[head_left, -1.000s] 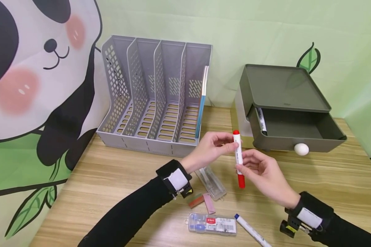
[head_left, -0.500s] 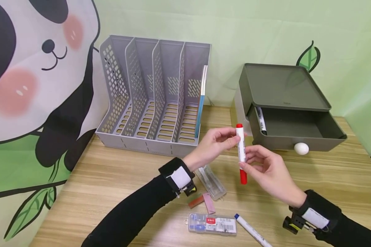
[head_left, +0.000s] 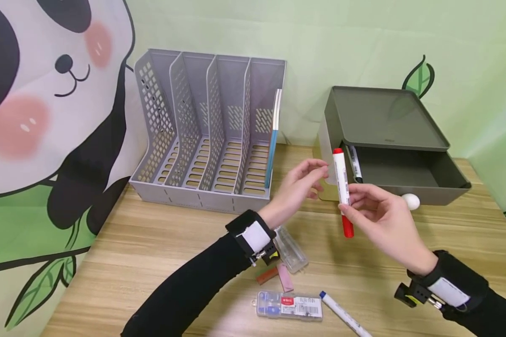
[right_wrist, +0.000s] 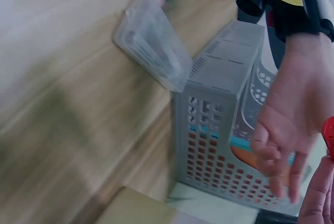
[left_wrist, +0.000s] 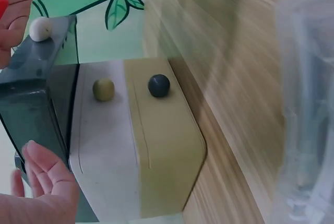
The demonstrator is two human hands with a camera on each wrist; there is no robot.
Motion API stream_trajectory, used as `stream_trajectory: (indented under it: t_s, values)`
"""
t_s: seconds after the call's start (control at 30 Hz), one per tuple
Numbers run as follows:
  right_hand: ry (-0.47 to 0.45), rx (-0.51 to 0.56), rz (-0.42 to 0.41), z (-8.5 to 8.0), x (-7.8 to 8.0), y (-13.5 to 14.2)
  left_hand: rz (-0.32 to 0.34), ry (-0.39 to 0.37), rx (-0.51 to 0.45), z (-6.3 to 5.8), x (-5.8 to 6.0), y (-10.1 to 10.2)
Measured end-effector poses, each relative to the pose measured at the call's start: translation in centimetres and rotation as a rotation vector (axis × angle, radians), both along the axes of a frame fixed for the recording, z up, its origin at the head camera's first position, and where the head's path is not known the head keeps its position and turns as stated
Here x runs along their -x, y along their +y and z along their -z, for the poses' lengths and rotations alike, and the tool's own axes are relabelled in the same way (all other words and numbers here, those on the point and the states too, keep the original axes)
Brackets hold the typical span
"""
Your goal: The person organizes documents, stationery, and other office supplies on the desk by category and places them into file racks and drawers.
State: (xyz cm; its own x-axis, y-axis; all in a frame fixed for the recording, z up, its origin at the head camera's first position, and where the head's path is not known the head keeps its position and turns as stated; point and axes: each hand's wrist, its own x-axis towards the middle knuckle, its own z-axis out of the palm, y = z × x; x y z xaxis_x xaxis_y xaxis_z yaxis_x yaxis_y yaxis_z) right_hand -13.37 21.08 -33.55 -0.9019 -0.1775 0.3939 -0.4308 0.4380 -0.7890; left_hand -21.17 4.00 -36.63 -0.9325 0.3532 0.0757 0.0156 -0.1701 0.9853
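Pinched between thumb and fingers of my right hand (head_left: 385, 217) is a white marker (head_left: 341, 180) with a red cap and red end, held nearly upright in front of the drawer unit. My left hand (head_left: 295, 185) is just left of the marker, its fingers loosely bent and apart from it. Behind the marker, the dark drawer (head_left: 438, 197) stands pulled out, with a white round knob (head_left: 411, 201) and another marker (head_left: 356, 164) inside along its left wall. In the right wrist view, only the marker's red end (right_wrist: 329, 132) shows at the edge.
A grey file rack (head_left: 200, 199) with thin booklets (head_left: 272, 140) stands at the back left. On the table lie a clear plastic case (head_left: 292, 252), a pink strip (head_left: 285, 276), a reddish-brown strip (head_left: 267, 275), a labelled clear case (head_left: 289, 305) and a blue-capped marker (head_left: 345, 314).
My left hand has let go of the red marker, which both hands held before. My right hand has carried it up and right, closer to the drawer.
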Motion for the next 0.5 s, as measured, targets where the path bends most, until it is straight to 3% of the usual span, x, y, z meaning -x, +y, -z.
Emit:
stream_trajectory:
  t_s: [0.1, 0.3, 0.5]
  values:
    - [0.033, -0.013, 0.021, -0.9, 0.1, 0.3, -0.008, -0.067, -0.006, -0.1, 0.1, 0.6]
    - [0.098, -0.057, 0.06, -3.0, 0.5, 1.2, 0.045, -0.177, 0.027, -0.7, 0.0, 1.9]
    - [0.062, -0.213, 0.119, -5.4, 1.8, 2.5, 0.09, -0.25, 0.062, -1.3, 0.0, 3.4]
